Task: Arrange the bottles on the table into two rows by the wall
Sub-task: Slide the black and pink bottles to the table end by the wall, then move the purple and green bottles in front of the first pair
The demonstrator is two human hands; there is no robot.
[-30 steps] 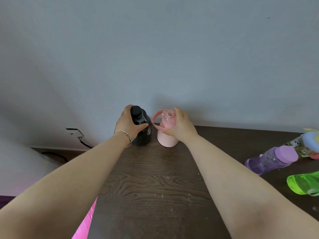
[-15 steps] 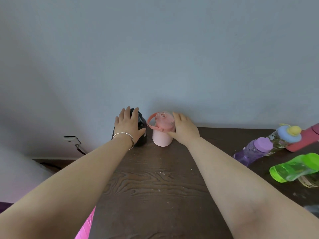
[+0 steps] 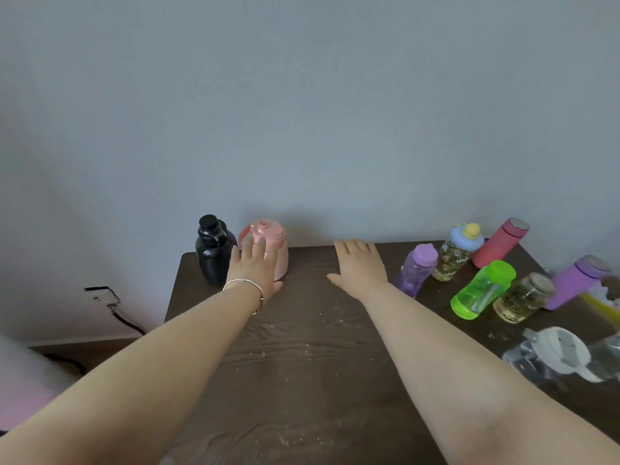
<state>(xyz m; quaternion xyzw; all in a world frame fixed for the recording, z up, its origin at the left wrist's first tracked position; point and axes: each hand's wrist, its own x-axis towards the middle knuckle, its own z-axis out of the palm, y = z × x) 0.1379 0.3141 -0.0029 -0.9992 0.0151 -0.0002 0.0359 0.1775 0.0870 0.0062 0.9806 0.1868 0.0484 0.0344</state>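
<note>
A black bottle [image 3: 210, 250] and a pink bottle [image 3: 272, 239] with a loop handle stand upright side by side at the table's back left corner, against the wall. My left hand [image 3: 255, 267] hovers in front of the pink bottle, fingers spread, holding nothing. My right hand [image 3: 359, 267] is open, palm down over the table, between the pink bottle and a purple bottle [image 3: 417, 270]. Other bottles stand or lean at the right: a flowered bottle with a blue lid [image 3: 457, 253], a red flask [image 3: 500, 242], a green bottle [image 3: 483, 289], a glass jar [image 3: 523, 297], a lilac flask [image 3: 577, 281].
The dark wooden table [image 3: 302, 357] meets a grey wall at the back. A clear bottle with a white lid [image 3: 563, 359] lies at the right edge, with a blurred yellow object [image 3: 604, 310] above it. A wall socket with a black cable [image 3: 102, 295] sits left of the table.
Both hands have let go of the black and pink bottles, which now stand by the wall. My right hand moved right. The view shifted, showing more bottles on the right.
</note>
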